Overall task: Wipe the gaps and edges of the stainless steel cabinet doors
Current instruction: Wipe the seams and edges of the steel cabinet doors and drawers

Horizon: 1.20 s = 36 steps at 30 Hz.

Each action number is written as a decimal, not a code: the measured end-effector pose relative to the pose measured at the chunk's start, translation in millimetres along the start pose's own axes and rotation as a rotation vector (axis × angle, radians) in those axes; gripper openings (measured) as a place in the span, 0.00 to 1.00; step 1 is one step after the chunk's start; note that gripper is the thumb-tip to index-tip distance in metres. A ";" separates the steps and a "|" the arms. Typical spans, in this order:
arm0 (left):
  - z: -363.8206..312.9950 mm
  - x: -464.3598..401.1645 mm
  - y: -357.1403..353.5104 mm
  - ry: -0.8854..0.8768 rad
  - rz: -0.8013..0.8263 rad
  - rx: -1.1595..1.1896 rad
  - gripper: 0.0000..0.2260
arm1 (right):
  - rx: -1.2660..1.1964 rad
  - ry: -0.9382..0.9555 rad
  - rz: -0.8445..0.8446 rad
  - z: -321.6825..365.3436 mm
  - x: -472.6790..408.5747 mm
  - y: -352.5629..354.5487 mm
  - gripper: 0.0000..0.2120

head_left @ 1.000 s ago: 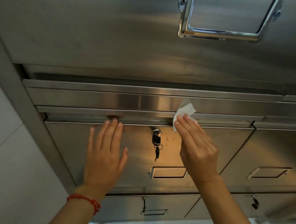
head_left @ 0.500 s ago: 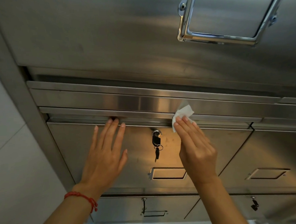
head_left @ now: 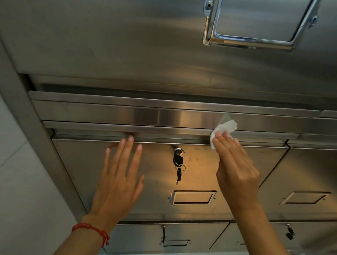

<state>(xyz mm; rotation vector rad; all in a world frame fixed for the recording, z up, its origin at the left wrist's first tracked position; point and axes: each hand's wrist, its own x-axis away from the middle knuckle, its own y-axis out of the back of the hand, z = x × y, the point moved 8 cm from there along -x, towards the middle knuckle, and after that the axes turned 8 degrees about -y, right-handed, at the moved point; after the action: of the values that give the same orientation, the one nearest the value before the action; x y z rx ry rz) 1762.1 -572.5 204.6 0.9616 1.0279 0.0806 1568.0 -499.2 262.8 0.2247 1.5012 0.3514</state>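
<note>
— Steel everywhere: what is the right hand (head_left: pixel 236 170) doing?

— It presses a crumpled white wipe (head_left: pixel 224 128) with straight fingers against the top edge of the cabinet door (head_left: pixel 201 164), at about one o'clock from the lock (head_left: pixel 178 151). The wipe sits on the gap between that door and the horizontal rail (head_left: pixel 163 116) above it, and part of the tissue sticks out beyond the fingertips.

— And the left hand (head_left: pixel 118 181)?

— Flat and spread, holding nothing. It lies on the same door, fingertips at the upper edge, roughly ten o'clock from the lock. A red bracelet (head_left: pixel 91 231) circles its wrist.

— Anything in the lock?

— A black key (head_left: pixel 178 159) is in it, with a second key dangling from a ring at six o'clock. Below hangs a recessed handle (head_left: pixel 192 197). At twelve o'clock, a large chrome handle (head_left: pixel 259 19) sits on the upper door.
</note>
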 end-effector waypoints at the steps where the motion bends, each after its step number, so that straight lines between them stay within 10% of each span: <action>1: -0.4 1.0 -0.8 -0.002 0.002 -0.002 0.28 | 0.007 -0.017 -0.007 -3.1 0.3 1.0 0.11; 36: -3.7 7.7 -8.2 0.022 0.036 -0.041 0.28 | 0.002 0.021 0.007 -1.8 3.2 -1.6 0.10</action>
<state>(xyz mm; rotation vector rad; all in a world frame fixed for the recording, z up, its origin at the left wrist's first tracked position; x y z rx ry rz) 1760.6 -571.5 192.9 0.9436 1.0252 0.1423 1566.4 -499.7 259.1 0.2289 1.5222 0.3588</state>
